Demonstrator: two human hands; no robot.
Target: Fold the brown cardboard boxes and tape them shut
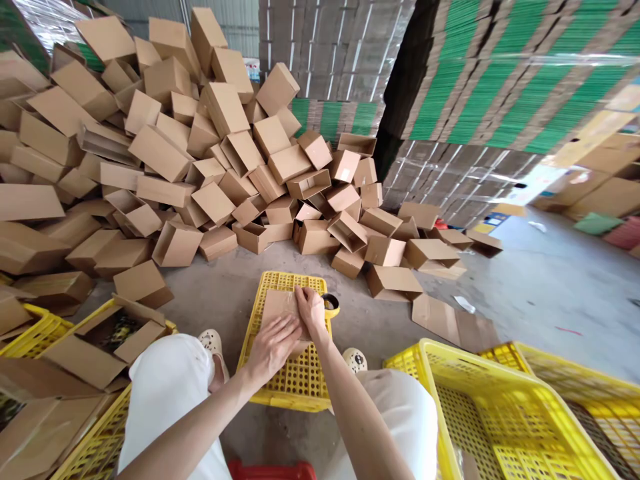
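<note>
A: Left of the middle crate (280, 399), what stands close?

B: An open carton (87, 360), by the person's left knee, with a yellow side crate (100, 440); I can't tell whether it sits inside. It looks placed for easy reach.

A: And on the middle crate?

B: A small carton (274, 303), resting on the crate's top between the knees, probably because that gives it firm support. The left hand (276, 342) lies flat over it, fingers side by side and wrapped around nothing, likely steadying it.

A: The right hand (311, 311)?

B: Bent over the carton's right side, touching it. Whether that grip is clamped or merely pressing, I can't tell. At the crate's right edge is what may be a tape dispenser (334, 311), presumably kept handy.

A: The surface and room?

B: Holed yellow plastic, above a grey floor (530, 287). Beyond the crate, leftward, brown cartons are heaped (170, 153) high; beyond and rightward rise cardboard stacks (500, 87), banded green. Nearer, right of the crate, stands a deep yellow basket (500, 393).
</note>
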